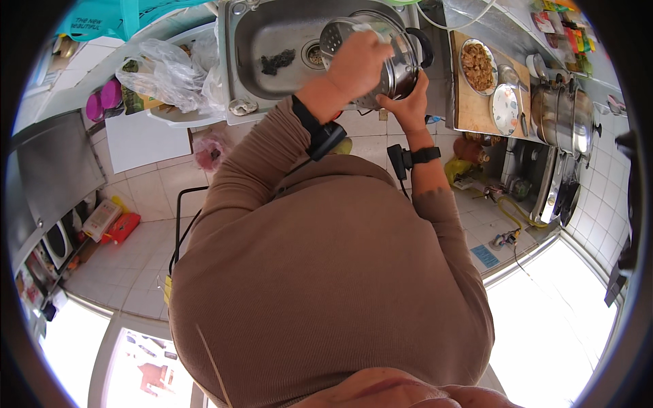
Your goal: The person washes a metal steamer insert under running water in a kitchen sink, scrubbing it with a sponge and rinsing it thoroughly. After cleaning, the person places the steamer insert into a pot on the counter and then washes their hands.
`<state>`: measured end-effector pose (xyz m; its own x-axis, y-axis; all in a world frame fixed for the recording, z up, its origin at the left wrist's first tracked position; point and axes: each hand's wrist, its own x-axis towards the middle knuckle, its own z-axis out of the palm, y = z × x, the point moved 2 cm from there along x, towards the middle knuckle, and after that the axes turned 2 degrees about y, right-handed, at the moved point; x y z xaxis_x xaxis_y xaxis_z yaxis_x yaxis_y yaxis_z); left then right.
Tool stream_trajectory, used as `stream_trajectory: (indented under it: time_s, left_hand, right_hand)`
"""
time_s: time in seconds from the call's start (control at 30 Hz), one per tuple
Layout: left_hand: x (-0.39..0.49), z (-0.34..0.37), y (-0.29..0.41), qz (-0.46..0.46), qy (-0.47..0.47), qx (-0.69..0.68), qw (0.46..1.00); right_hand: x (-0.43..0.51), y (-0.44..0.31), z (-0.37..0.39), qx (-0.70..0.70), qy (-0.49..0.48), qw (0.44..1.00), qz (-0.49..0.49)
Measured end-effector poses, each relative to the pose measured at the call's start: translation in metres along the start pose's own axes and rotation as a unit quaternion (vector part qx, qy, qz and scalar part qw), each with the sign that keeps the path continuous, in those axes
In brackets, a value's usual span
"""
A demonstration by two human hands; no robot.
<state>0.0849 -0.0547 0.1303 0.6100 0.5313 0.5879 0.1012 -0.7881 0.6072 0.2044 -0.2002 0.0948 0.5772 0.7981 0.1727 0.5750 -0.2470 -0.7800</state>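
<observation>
A stainless-steel steamer pot (403, 61) is tipped on its side over the right end of the metal sink (250, 30). Its perforated steamer plate (333, 36) faces left, and a black handle (422, 47) juts out at the right. My right hand (410, 104) grips the pot's near lower edge, thumb on the plate side. Across the perforated face lies my left hand (359, 64), its fingers curled and blurred. Something pale shows by those fingers, too unclear to name. A dark, crumpled cloth or scouring pad (278, 61) rests in the basin beside the drain strainer (314, 53).
Clear plastic bags (168, 76) fill a white basin left of the sink. To the right, a wooden board (467, 115) bears a dish of brown food (478, 66), a patterned plate (504, 109) and a knife (523, 122). Beyond stands a large steamer pot (561, 117).
</observation>
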Motion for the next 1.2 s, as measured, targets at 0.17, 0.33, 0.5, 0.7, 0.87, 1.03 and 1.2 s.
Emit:
stream_trajectory:
  time_s: [0.17,0.33,0.5,0.7,0.87,1.03,1.2]
  left_hand:
    - [-0.026,0.004,0.030,0.019,-0.065,-0.054,0.996]
    - [-0.040,-0.027,-0.008,-0.166,-0.071,-0.112,0.977]
    - [-0.040,-0.058,-0.042,-0.292,0.009,-0.294,0.910]
    - [-0.015,-0.059,-0.030,-0.229,0.029,-0.370,0.900]
    - [0.014,-0.055,-0.016,-0.202,-0.012,-0.295,0.934]
    - [0.033,-0.052,-0.010,-0.158,-0.011,-0.299,0.941]
    - [0.039,-0.043,-0.005,-0.231,-0.096,-0.331,0.910]
  right_hand:
    - [-0.005,0.013,-0.003,0.099,-0.033,0.992,0.076]
    - [-0.008,0.032,-0.013,0.256,-0.024,0.960,0.109]
    - [-0.018,0.039,-0.021,0.335,-0.023,0.929,0.153]
    - [-0.023,0.033,-0.021,0.295,-0.040,0.944,0.141]
    - [-0.024,0.029,-0.022,0.287,-0.042,0.945,0.150]
    - [-0.026,0.031,-0.021,0.255,-0.042,0.953,0.158]
    - [-0.027,0.034,-0.018,0.238,-0.011,0.963,0.123]
